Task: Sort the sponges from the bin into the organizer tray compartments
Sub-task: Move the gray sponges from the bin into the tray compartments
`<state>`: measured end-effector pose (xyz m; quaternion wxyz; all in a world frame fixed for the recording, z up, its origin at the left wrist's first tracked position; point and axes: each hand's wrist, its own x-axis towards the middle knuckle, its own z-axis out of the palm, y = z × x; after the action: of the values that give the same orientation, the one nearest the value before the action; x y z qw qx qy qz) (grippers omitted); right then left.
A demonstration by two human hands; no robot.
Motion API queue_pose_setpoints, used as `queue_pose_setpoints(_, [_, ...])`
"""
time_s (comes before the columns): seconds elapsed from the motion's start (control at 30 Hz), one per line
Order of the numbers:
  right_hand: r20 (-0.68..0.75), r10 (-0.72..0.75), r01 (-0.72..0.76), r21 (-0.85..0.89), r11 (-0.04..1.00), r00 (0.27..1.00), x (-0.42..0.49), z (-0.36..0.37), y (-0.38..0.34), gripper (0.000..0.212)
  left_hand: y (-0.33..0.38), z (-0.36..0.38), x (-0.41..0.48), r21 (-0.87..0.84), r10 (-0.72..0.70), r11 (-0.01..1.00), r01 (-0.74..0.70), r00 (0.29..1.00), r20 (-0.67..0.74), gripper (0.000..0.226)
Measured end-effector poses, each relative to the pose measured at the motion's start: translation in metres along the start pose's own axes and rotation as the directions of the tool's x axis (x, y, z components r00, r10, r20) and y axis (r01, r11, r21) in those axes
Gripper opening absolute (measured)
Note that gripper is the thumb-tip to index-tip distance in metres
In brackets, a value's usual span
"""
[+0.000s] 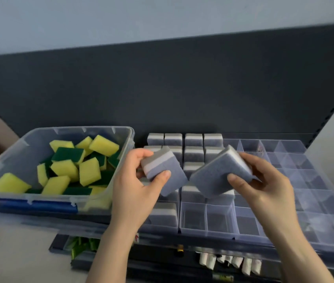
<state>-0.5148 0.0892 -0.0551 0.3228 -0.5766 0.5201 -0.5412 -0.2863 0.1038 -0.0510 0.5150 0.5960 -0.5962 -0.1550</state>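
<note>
My left hand point(135, 186) grips a grey-and-white sponge point(163, 170), tilted above the left columns of the clear organizer tray point(249, 235). Thumb and fingers of my right hand point(264, 186) hold a second grey sponge point(221, 172) over the tray's middle. Several grey-and-white sponges point(193, 139) stand in the tray's back left compartments, and one more point(165, 213) sits in a front left compartment. To the left, the clear bin point(121, 164) holds several yellow-and-green sponges point(89, 170).
A dark shelf back panel point(162, 88) rises right behind the bin and tray. The tray's right-hand compartments point(305, 180) look empty. Below the shelf edge lie white rolled items point(231, 262) and green items point(82, 246). A blue bin latch point(37, 206) faces me.
</note>
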Motion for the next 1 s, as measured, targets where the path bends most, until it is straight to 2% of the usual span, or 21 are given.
queue_pose_setpoints(0.17, [0.074,0.029,-0.028,-0.01,1.0,0.997,-0.007,-0.029,0.015,0.047,0.002,0.01,-0.015,-0.052,0.002,0.999,0.004,0.995,0.104,0.044])
queue_pose_setpoints(0.27, [0.089,0.058,-0.054,-0.041,0.998,0.994,-0.014,-0.036,0.028,0.048,-0.004,0.015,-0.02,0.006,0.034,0.999,-0.035,0.981,0.192,0.045])
queue_pose_setpoints(0.5, [0.051,0.11,-0.106,-0.085,0.991,0.993,-0.034,-0.036,0.056,0.051,-0.019,0.025,-0.023,0.039,0.109,0.99,-0.133,0.923,0.37,0.035])
queue_pose_setpoints(0.77, [0.029,0.139,-0.133,-0.15,0.98,0.99,-0.044,-0.03,0.069,0.053,-0.038,0.028,-0.023,0.104,0.102,0.98,-0.168,0.88,0.463,0.036])
queue_pose_setpoints(0.87, [0.035,0.109,-0.098,-0.224,0.97,0.993,-0.045,-0.029,0.066,0.054,-0.039,0.028,-0.023,0.126,0.111,0.972,-0.198,0.861,0.497,0.04])
queue_pose_setpoints(1.0, [0.158,0.052,0.016,-0.401,0.916,0.986,-0.041,-0.027,0.053,0.047,-0.036,0.031,-0.019,0.187,0.109,0.946,-0.264,0.805,0.583,0.042])
